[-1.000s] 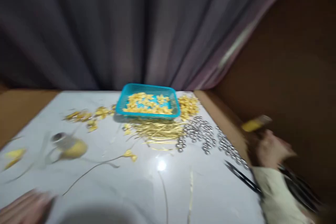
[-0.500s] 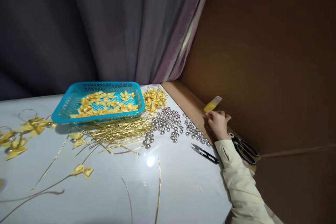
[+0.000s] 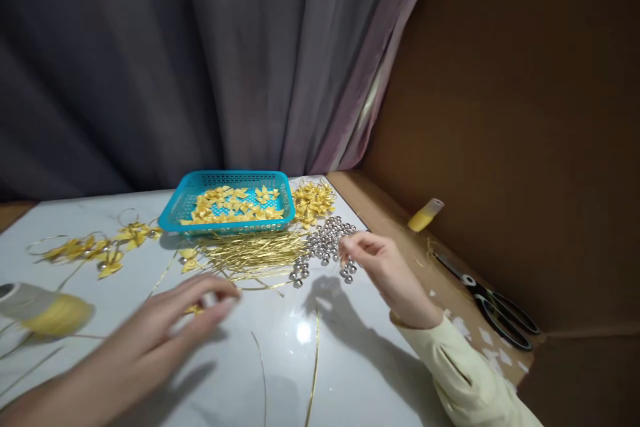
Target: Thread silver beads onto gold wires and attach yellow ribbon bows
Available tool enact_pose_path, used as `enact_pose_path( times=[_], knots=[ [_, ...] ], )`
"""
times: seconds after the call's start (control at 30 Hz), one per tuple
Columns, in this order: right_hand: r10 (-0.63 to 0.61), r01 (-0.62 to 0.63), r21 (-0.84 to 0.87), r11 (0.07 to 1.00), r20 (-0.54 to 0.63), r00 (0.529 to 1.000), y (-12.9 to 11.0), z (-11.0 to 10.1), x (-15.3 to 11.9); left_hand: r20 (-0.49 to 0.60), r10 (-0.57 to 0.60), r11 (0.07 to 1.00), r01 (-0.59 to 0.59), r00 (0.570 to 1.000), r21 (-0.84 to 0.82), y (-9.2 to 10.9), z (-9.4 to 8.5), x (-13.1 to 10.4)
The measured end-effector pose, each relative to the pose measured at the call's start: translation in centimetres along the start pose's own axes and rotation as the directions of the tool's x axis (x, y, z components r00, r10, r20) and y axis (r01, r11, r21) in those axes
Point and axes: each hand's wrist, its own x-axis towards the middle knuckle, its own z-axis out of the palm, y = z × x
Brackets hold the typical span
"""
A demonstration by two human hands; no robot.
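Note:
My right hand [image 3: 383,267] hovers over the white table with thumb and fingertips pinched together. What the pinch holds, if anything, is too small to make out. Just behind its fingertips lies a heap of silver beads [image 3: 327,237]. My left hand [image 3: 180,320] reaches in from the lower left, somewhat blurred, its thumb and forefinger curved with a gap between them and nothing visible there. A yellow ribbon flower [image 3: 189,260] lies beyond it, close to a bundle of gold wires [image 3: 255,250]. At far left is a blurred spool of yellow thread [image 3: 55,312].
A blue basket [image 3: 173,220] holding yellow ribbon flowers stands at the back, with a flower pile [image 3: 314,200] beside it. On the brown right-hand surface lie another yellow thread spool [image 3: 425,215], large scissors [image 3: 480,290] and white scraps [image 3: 487,337]. Loose wires [image 3: 314,367] lie in front.
My right hand has moved left from beside the yellow spool on the brown surface to over the beads. My left hand has come into view. The camera view has shifted.

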Motion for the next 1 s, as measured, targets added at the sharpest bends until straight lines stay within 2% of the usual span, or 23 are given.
enact_pose_path(
  times=[0.07,0.1,0.13,0.2,0.33,0.53,0.7,0.83,0.9,1.0],
  knots=[
    [0.008,-0.017,0.071,0.997,0.13,0.992,-0.6,2.4,-0.6,0.163,0.031,0.997,-0.019,0.986,-0.072,6.6,-0.1,3.5],
    [0.007,-0.024,0.098,0.995,0.168,0.986,-0.7,3.1,-0.8,0.226,0.078,0.991,-0.051,0.971,-0.123,9.3,0.2,5.0],
    [0.005,-0.027,0.115,0.993,0.187,0.982,-0.6,3.6,-1.0,0.269,0.12,0.983,-0.077,0.956,-0.167,11.4,0.7,6.3],
    [-0.012,-0.01,0.11,0.994,0.195,0.981,-0.3,3.8,-1.2,0.276,0.119,0.974,-0.058,0.954,-0.218,13.4,1.8,7.9],
    [-0.068,0.075,-0.026,0.997,0.221,0.973,0.5,3.4,-1.0,0.341,0.046,0.963,0.049,0.939,-0.265,12.6,2.9,8.3],
    [-0.082,0.134,-0.134,0.982,0.338,0.938,0.6,2.6,-0.3,0.458,0.016,0.962,0.112,0.889,-0.25,12.0,2.3,8.0],
    [-0.006,0.09,-0.117,0.989,0.574,0.819,0.4,0.7,0.3,0.533,0.032,0.954,0.133,0.846,-0.268,12.2,1.2,8.3],
    [0.071,0.097,-0.207,0.974,0.677,0.732,0.2,-1.2,0.9,0.597,0.022,0.935,0.195,0.802,-0.296,12.1,0.5,8.6],
    [0.089,0.119,-0.268,0.956,0.652,0.753,0.2,-1.8,1.2,0.62,0.013,0.917,0.239,0.784,-0.32,11.8,0.4,8.8],
    [0.027,0.145,-0.255,0.956,0.568,0.823,0.2,-1.6,1.3,0.636,0.013,0.887,0.284,0.772,-0.363,11.4,0.4,9.1]
  ],
)
